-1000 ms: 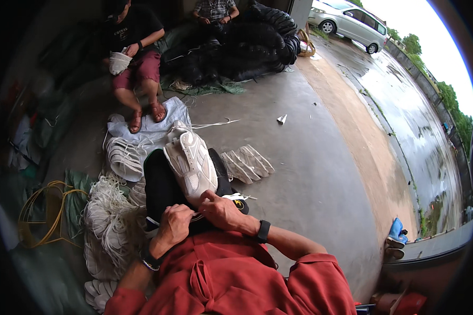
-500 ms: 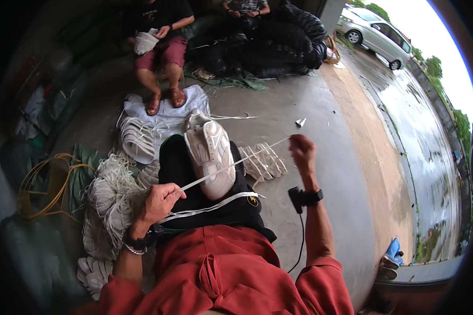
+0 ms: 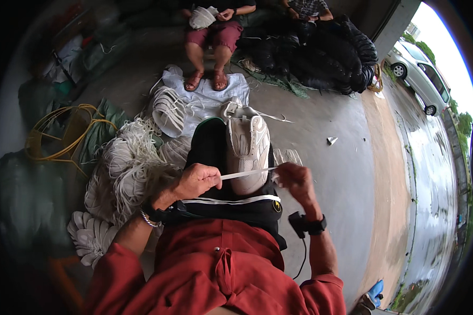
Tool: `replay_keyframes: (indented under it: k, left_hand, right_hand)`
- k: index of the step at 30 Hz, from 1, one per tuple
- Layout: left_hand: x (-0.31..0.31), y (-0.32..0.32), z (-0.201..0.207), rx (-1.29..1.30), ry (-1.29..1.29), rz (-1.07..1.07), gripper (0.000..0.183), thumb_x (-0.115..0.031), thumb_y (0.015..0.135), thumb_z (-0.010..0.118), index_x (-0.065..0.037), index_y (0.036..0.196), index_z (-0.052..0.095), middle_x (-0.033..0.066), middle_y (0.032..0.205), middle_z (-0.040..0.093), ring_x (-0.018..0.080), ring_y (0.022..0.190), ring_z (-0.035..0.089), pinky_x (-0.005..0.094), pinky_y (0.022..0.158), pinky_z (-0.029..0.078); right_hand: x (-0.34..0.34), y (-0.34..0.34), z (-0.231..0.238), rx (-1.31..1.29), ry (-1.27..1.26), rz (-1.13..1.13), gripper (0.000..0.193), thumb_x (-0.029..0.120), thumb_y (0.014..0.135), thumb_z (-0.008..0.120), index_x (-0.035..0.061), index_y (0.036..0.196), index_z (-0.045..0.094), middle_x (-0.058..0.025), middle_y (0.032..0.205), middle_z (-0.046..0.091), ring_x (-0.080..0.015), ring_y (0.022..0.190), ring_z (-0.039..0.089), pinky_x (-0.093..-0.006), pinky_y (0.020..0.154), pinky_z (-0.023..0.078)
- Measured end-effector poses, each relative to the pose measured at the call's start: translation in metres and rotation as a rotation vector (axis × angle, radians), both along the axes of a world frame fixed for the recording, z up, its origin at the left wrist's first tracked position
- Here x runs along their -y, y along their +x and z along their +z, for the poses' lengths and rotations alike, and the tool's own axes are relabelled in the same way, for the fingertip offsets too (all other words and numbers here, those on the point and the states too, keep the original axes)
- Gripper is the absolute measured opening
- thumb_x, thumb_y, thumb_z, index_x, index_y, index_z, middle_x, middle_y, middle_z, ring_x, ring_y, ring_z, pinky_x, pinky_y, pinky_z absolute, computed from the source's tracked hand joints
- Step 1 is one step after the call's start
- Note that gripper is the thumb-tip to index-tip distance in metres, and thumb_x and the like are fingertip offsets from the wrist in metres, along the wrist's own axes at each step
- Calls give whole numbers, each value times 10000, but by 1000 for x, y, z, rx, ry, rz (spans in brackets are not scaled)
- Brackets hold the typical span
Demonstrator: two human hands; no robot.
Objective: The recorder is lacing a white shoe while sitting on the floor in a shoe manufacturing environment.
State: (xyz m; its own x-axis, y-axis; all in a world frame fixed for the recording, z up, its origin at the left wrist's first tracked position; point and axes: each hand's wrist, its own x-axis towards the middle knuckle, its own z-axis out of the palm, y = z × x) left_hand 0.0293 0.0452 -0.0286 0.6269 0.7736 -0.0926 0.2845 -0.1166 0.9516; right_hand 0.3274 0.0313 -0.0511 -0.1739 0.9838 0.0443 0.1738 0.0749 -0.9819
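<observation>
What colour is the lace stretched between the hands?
The lace is white; it shows best in the head view.

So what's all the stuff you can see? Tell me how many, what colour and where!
held lace: one, white, stretched between the hands
shoe: at least one, cream-white, on the lap
lap lace: count unclear, white, across the thighs
shoe pile: too tangled to count, whitish, left of the lap
sheet: one, white, under a co-worker's feet
co-workers: two, dark and checked tops, ahead
bundles: uncounted, black, ahead to the right
hoops: several, yellow, far left
car: one, silver, outside right
trousers: one pair, black, on the legs
top: one, red, on the body
left hand: one, bare, left
right hand: one, bare, right
</observation>
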Motion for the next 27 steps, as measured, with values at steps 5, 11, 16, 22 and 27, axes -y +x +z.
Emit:
replay_keyframes:
  k: [5,11,16,22,27]
  left_hand:
    - [-4,-12,-16,92,-193,69,238,-172,920,445,-6,778,541,-48,477,391,25,380,345,188,366,270]
    - [-11,45,-13,60,-189,1,220,-168,908,454,-7,799,557,-41,477,408,29,392,367,192,363,294]
    - [-18,36,-11,59,-35,-11,222,-160,902,463,-11,773,564,-42,484,417,28,389,376,194,361,294]
    - [-15,30,-23,23,-231,57,236,-166,907,455,-18,754,557,-40,484,403,34,371,364,197,354,289]
    - [-17,60,-27,83,-242,30,233,-173,908,459,-18,759,549,-32,507,426,35,404,392,202,373,309]
  right_hand:
    - [-28,62,-20,402,34,-417,127,69,814,546,-26,848,623,-40,619,584,-102,515,535,-238,481,422]
    - [-4,-17,-7,35,-71,-21,200,-2,793,558,-8,987,605,-83,732,637,-113,610,585,-270,573,466]
    - [-16,-15,-8,122,35,62,100,-5,783,558,-19,847,633,-45,655,602,-104,580,540,-256,550,447]
    - [-24,7,-12,724,107,-175,201,97,753,604,-5,926,624,-124,814,633,-169,757,622,-320,606,493]
    - [-9,-38,-6,119,124,257,391,-11,780,581,24,1165,521,-104,871,652,-122,777,616,-242,620,497]
